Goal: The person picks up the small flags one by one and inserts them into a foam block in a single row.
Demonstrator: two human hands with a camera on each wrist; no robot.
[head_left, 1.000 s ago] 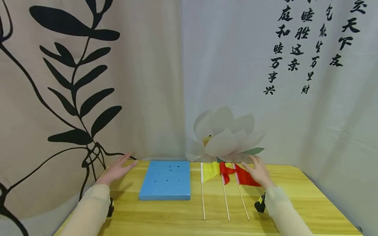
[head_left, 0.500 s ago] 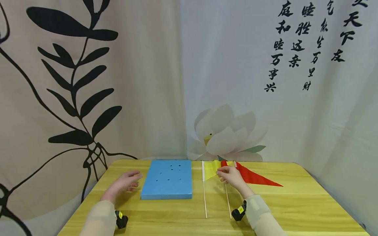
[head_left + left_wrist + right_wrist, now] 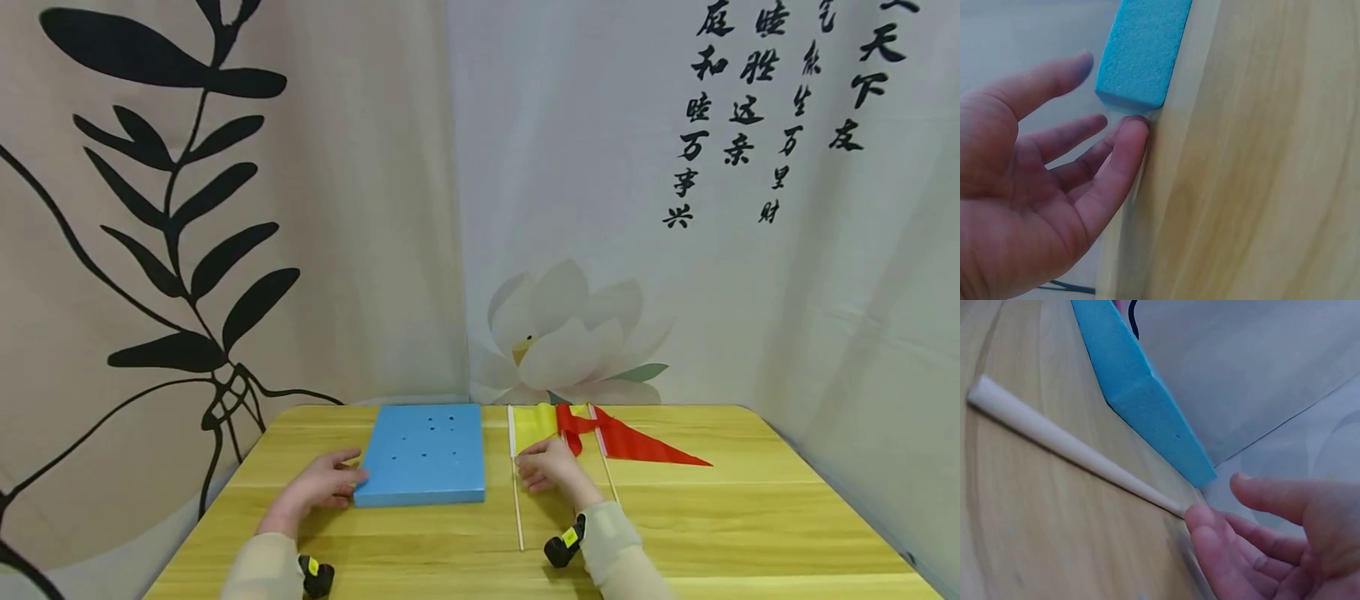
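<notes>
Blue foam-like square block flat on the yellowish wood-grain bench; to its right, a yellow cloth flag on a thin pale wooden stick, then two red cloth flags. Right hand just beside the stick, thumb apart from lightly bent fingers, nothing gripped; fingertip contact impossible to tell. Left hand with relaxed fingers at the block's near left corner. Possible trouble: stick rolling from a nudge, overlapping cloth snagging if lifted, block sliding if pushed. Small dark holes in the block, no stick standing in any.
</notes>
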